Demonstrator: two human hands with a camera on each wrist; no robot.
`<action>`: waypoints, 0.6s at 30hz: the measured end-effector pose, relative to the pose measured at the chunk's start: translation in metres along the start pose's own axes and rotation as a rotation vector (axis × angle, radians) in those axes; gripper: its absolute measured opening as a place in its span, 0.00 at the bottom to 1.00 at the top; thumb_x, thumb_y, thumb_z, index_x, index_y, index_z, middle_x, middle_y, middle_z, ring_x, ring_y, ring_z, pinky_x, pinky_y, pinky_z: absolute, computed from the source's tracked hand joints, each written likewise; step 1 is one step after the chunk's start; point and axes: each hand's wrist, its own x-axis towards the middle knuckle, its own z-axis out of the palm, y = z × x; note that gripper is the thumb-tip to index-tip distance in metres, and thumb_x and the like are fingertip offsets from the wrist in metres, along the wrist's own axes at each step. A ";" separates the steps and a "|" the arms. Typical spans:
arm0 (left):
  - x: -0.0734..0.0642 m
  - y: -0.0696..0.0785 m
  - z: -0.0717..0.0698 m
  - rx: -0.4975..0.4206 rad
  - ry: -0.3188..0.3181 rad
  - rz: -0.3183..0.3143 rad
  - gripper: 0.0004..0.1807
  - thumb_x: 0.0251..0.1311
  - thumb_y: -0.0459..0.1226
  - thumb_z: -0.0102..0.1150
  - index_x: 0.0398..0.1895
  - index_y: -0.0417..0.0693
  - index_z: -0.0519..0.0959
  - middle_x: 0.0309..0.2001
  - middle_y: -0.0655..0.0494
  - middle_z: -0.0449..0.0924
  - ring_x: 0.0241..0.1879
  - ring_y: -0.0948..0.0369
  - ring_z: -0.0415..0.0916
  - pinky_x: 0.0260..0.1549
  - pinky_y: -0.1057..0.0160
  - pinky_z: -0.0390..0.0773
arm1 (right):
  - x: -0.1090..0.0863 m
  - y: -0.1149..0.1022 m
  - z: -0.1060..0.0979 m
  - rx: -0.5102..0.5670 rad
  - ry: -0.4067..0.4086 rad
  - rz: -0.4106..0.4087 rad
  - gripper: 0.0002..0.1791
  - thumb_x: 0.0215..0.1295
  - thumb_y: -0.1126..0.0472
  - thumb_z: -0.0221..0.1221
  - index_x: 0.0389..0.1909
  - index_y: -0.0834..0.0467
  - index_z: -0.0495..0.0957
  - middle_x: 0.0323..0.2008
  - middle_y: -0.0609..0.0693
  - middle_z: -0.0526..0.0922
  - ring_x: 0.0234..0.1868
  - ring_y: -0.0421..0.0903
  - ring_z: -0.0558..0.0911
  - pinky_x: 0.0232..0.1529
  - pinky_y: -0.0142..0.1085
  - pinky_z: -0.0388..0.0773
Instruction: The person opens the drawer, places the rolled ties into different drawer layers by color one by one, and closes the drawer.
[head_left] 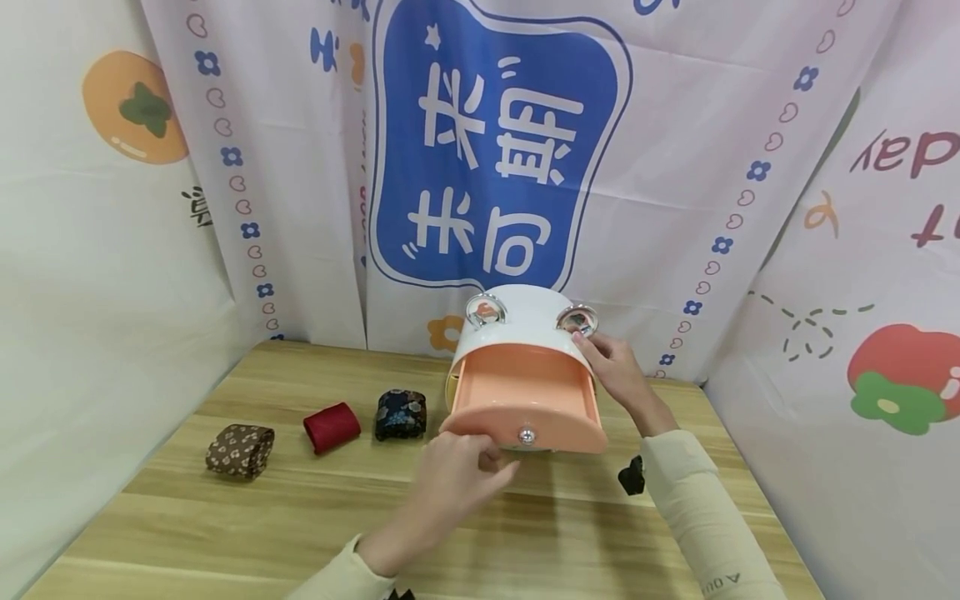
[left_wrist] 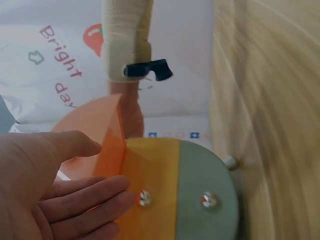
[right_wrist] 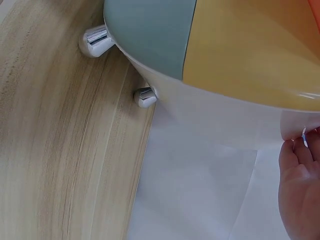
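A small white rounded drawer cabinet [head_left: 525, 310] stands at the back of the table, with two round silver-rimmed pieces on top. Its top orange drawer [head_left: 525, 427] is pulled out, showing the inside. Below it, the yellow drawer front [left_wrist: 155, 185] and green drawer front [left_wrist: 205, 185] are closed, each with a silver knob. My left hand [head_left: 457, 479] is at the left part of the orange front, its fingers loosely extended in the left wrist view. My right hand [head_left: 618, 371] rests against the cabinet's upper right side, fingertips [right_wrist: 300, 145] touching the white shell.
Left of the cabinet lie a dark floral rolled fabric piece [head_left: 401, 414], a red roll [head_left: 332, 427] and a brown patterned roll [head_left: 241, 452]. Printed white cloth [head_left: 300, 167] hangs behind and beside the wooden table [head_left: 300, 525]. Short silver feet [right_wrist: 96, 42] hold up the cabinet.
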 end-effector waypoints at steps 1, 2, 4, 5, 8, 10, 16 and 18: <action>-0.003 -0.007 -0.001 0.001 -0.012 -0.003 0.08 0.56 0.47 0.77 0.26 0.56 0.88 0.26 0.64 0.89 0.26 0.71 0.83 0.28 0.71 0.79 | 0.000 0.000 0.000 0.002 0.000 0.001 0.32 0.79 0.37 0.52 0.67 0.57 0.80 0.59 0.62 0.86 0.56 0.54 0.84 0.57 0.41 0.81; -0.007 -0.013 -0.002 0.000 -0.023 -0.011 0.08 0.55 0.46 0.77 0.28 0.55 0.89 0.28 0.63 0.90 0.27 0.69 0.85 0.29 0.71 0.80 | 0.000 0.000 0.001 0.002 0.002 0.002 0.32 0.79 0.37 0.52 0.66 0.57 0.80 0.59 0.62 0.86 0.56 0.54 0.84 0.57 0.41 0.81; -0.014 -0.028 -0.006 0.003 -0.044 -0.033 0.08 0.55 0.44 0.77 0.30 0.52 0.89 0.30 0.59 0.91 0.29 0.65 0.87 0.31 0.70 0.83 | 0.000 0.000 0.002 0.003 -0.002 0.000 0.32 0.80 0.37 0.52 0.67 0.57 0.80 0.59 0.62 0.86 0.56 0.54 0.84 0.56 0.40 0.82; -0.017 -0.035 -0.008 0.003 -0.058 -0.051 0.08 0.55 0.43 0.77 0.31 0.50 0.89 0.31 0.57 0.92 0.30 0.63 0.88 0.31 0.69 0.84 | 0.000 0.000 0.002 0.002 -0.003 -0.002 0.32 0.80 0.37 0.52 0.68 0.57 0.79 0.59 0.62 0.86 0.56 0.54 0.84 0.56 0.40 0.82; -0.026 -0.058 -0.017 0.030 -0.081 -0.114 0.10 0.53 0.41 0.78 0.35 0.47 0.89 0.34 0.52 0.92 0.33 0.59 0.90 0.33 0.67 0.86 | 0.001 0.000 0.004 -0.003 0.002 -0.011 0.32 0.80 0.38 0.52 0.67 0.58 0.80 0.59 0.62 0.86 0.56 0.54 0.84 0.55 0.37 0.82; -0.029 -0.073 -0.024 0.060 -0.084 -0.158 0.11 0.53 0.41 0.79 0.36 0.46 0.89 0.35 0.51 0.92 0.33 0.57 0.90 0.32 0.64 0.87 | 0.001 0.000 0.004 -0.005 0.005 -0.019 0.31 0.80 0.38 0.52 0.66 0.58 0.80 0.58 0.62 0.86 0.55 0.53 0.84 0.54 0.36 0.81; -0.032 -0.112 -0.052 0.161 -0.073 -0.232 0.20 0.52 0.44 0.80 0.44 0.43 0.88 0.41 0.48 0.92 0.36 0.53 0.90 0.38 0.54 0.89 | 0.001 -0.001 0.004 -0.005 0.005 -0.018 0.32 0.81 0.38 0.50 0.66 0.59 0.80 0.58 0.63 0.86 0.55 0.54 0.84 0.54 0.36 0.81; -0.031 -0.124 -0.063 0.180 -0.072 -0.232 0.23 0.51 0.43 0.80 0.46 0.39 0.87 0.42 0.46 0.92 0.36 0.52 0.89 0.40 0.53 0.89 | 0.001 0.000 0.004 -0.004 0.008 -0.007 0.33 0.80 0.37 0.50 0.67 0.59 0.79 0.59 0.62 0.86 0.56 0.54 0.84 0.56 0.37 0.81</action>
